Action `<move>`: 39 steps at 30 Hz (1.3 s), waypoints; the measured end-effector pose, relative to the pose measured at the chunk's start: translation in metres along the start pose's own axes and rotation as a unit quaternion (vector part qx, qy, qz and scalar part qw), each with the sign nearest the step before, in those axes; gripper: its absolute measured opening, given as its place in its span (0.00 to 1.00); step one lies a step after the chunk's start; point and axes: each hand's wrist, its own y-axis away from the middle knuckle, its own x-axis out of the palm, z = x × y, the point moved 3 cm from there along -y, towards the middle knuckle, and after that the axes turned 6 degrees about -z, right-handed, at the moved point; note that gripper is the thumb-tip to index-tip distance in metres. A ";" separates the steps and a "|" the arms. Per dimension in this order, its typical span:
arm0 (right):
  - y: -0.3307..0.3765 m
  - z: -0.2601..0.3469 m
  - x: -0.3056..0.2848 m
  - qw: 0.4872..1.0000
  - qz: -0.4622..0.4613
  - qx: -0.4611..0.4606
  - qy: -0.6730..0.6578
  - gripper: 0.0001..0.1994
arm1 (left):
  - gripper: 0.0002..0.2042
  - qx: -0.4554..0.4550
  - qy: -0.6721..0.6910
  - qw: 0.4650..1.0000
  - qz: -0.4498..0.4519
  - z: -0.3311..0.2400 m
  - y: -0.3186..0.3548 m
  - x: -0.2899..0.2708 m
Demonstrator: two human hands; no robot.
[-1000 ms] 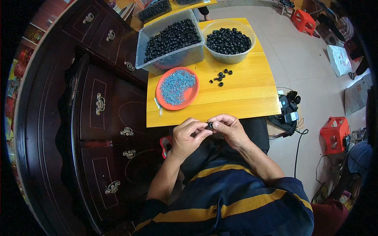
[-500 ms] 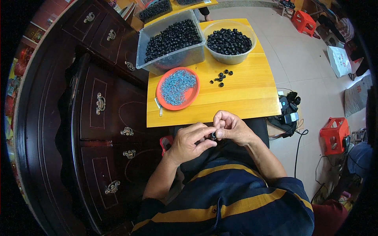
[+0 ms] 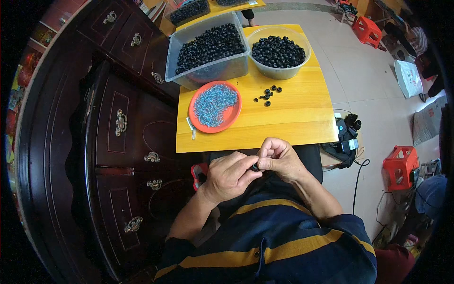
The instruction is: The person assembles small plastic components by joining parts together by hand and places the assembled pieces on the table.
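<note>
Both hands, left hand [image 3: 230, 176] and right hand [image 3: 280, 158], pinch one small black ring [image 3: 255, 167] between them (fingertips meeting).

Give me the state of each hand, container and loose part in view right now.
left hand: fingers pinched on the small black part
right hand: fingers pinched on the same part
rectangular clear bin: open, heaped with black rings
round clear bowl: open, nearly full of black rings
orange plate: holds a pile of small blue pieces
loose black rings: scattered on the yellow table
</note>
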 end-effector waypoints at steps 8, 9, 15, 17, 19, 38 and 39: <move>-0.006 -0.003 0.004 0.999 0.007 0.010 -0.035 0.08 | 0.18 -0.022 0.045 0.999 -0.007 0.008 -0.002 -0.005; -0.007 -0.004 0.003 0.999 0.014 0.009 -0.044 0.08 | 0.18 -0.022 0.045 0.999 -0.007 0.007 -0.002 -0.005; -0.007 -0.013 0.003 0.997 -0.019 -0.006 -0.074 0.07 | 0.17 -0.049 0.034 0.996 -0.067 0.006 -0.001 -0.004; -0.006 -0.015 0.006 0.996 -0.035 -0.020 -0.085 0.06 | 0.18 -0.027 -0.020 0.996 -0.081 0.008 0.005 -0.002; -0.006 -0.014 0.009 0.991 -0.075 -0.011 -0.111 0.06 | 0.18 -0.047 -0.006 0.996 -0.078 0.010 0.005 0.000; -0.009 0.004 0.001 0.999 0.013 0.045 -0.010 0.08 | 0.20 -0.036 -0.011 0.998 0.040 0.001 -0.010 -0.010; -0.010 0.006 0.001 0.998 0.023 0.054 -0.007 0.07 | 0.20 -0.037 -0.011 0.998 0.040 0.001 -0.010 -0.010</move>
